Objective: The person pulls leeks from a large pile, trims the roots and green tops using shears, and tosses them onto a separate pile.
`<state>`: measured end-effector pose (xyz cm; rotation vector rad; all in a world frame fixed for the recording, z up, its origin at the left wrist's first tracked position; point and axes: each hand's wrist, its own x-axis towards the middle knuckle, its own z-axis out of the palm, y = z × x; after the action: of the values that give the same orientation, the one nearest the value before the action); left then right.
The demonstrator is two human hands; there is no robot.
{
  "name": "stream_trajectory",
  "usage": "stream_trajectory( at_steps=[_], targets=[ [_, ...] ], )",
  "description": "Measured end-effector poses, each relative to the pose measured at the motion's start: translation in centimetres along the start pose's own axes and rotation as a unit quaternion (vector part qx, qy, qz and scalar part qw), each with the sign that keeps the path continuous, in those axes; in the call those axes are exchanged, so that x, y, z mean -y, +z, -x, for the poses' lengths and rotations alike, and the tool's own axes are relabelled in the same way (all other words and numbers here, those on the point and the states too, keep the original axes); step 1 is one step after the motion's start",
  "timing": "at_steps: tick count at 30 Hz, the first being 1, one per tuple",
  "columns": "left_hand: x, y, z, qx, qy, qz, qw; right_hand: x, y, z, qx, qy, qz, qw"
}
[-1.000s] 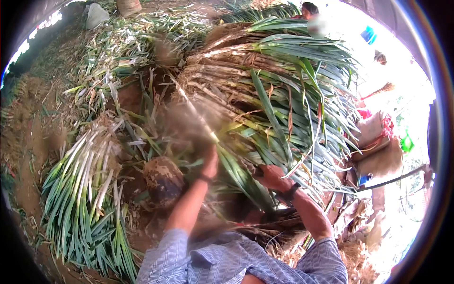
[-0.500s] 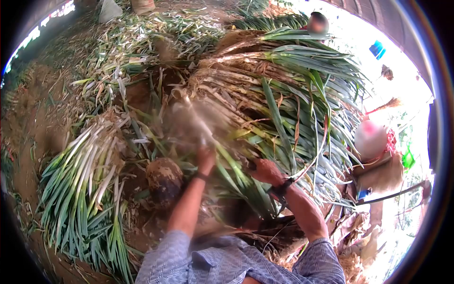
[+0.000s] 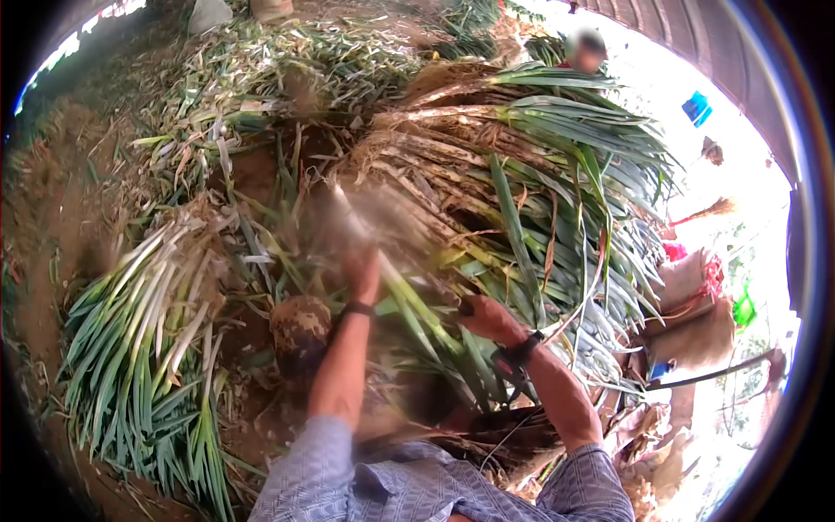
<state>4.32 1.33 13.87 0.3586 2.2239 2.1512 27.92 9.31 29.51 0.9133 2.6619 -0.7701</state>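
Observation:
My left hand is closed around the pale shaft of a leek, partly blurred by motion. The white root end points away from me, and its green leaves run down toward my right forearm. My right hand is curled just right of those leaves, with a dark bit showing at its fingertips. What it holds I cannot make out. Beyond both hands spreads a big pile of untrimmed leeks with brown roots and soil on them. To the left lies a bunch of cleaner leeks, white shafts uppermost.
A rounded, mottled brown object stands beside my left forearm. Stripped leaves litter the ground behind. Another person's head shows past the pile. Sacking and dry husks lie at right.
My left hand has shifted slightly up and left along the leek's shaft toward the root end. My right hand has hardly moved. The view has turned a little.

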Motion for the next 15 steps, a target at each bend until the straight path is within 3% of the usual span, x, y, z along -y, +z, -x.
stream_trajectory(
  at_steps=[2,3,6,7,11,14,15],
  targets=[
    [2.5,0.7,-1.1,0.056,-0.085,0.073,0.992,-0.2,-0.1,-0.6,-0.003,-0.013,0.011,1.000],
    [3.5,0.9,-1.2,0.066,-0.057,0.090,0.992,-0.2,-0.1,-0.8,-0.010,-0.019,0.010,1.000],
    [-0.1,-0.4,-0.1,0.171,-0.152,0.134,0.964,0.4,0.3,-1.0,-0.019,-0.027,0.013,0.999],
    [-0.6,-0.5,0.0,0.191,-0.221,0.127,0.948,1.2,0.1,-0.8,-0.017,-0.026,0.022,0.999],
    [0.6,-0.6,1.7,0.228,-0.135,0.221,0.939,3.2,-0.1,-0.7,-0.122,-0.075,-0.022,0.989],
    [-3.0,-2.8,2.5,0.287,-0.299,0.373,0.830,3.6,-0.1,-0.9,-0.096,-0.099,0.058,0.989],
    [-1.8,-2.3,2.6,0.281,-0.297,0.371,0.834,4.3,-0.5,-0.9,-0.110,-0.081,0.038,0.990]
  ],
)
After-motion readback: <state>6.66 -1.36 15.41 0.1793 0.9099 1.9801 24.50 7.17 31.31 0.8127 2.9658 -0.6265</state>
